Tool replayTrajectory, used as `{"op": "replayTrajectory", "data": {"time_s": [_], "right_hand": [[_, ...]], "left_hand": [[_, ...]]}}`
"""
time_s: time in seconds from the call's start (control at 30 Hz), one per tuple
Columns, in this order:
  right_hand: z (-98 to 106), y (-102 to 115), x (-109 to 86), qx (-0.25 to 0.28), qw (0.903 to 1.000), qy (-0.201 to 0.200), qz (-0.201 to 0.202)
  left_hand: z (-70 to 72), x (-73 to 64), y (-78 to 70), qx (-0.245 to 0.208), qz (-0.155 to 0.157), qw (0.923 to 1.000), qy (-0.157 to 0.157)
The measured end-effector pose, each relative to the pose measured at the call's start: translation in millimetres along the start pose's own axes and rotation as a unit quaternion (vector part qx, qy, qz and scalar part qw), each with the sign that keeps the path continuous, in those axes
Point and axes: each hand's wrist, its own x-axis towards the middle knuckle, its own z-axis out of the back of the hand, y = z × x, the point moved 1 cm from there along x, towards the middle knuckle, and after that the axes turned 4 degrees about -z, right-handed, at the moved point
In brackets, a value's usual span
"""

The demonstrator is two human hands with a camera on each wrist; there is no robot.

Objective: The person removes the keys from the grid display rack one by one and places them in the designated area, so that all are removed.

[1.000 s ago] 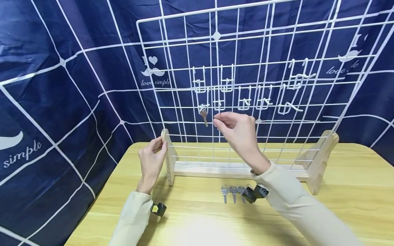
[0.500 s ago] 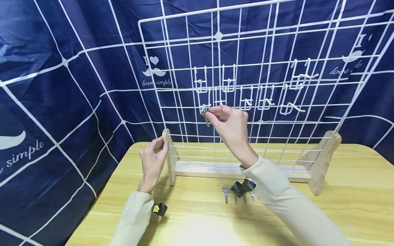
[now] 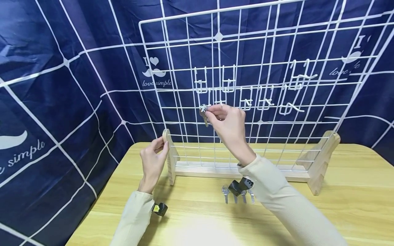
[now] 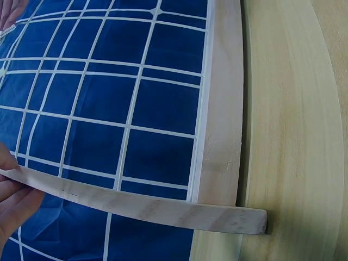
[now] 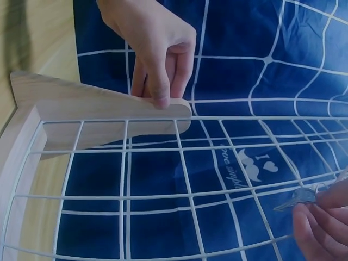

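My left hand pinches the rounded top of the wooden side support of a white wire grid rack. The left wrist view shows the fingertips on that same wooden piece. A key with a ring hangs at a small white hook on the grid's left part. My right hand is at this key, thumb and index finger pinching it near its head. In the right wrist view the key points away from the fingers, and the ring partly shows beside them.
Several more keys lie in a row on the wooden table, partly covered by the right wrist camera. Several white hooks hang across the wire grid. A dark blue patterned cloth stands behind.
My right hand has moved left from beside the hanging key to the key itself, and its fingers now meet it. The left hand keeps its place on the support.
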Motion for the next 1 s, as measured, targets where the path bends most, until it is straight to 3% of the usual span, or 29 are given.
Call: {"op": "replayTrajectory", "data": {"time_s": [0.5,1.0], "right_hand": [[0,1,-2.5,-0.014,0.9998,-0.008,0.012],[13,19,-17.9,0.037,0.9987,-0.012,0.034]], "left_hand": [[0.0,-0.1,-0.9,0.005,-0.007,1.0,-0.001],[1.0,-0.4,-1.8,0.01,-0.004,0.9999,0.001]]}}
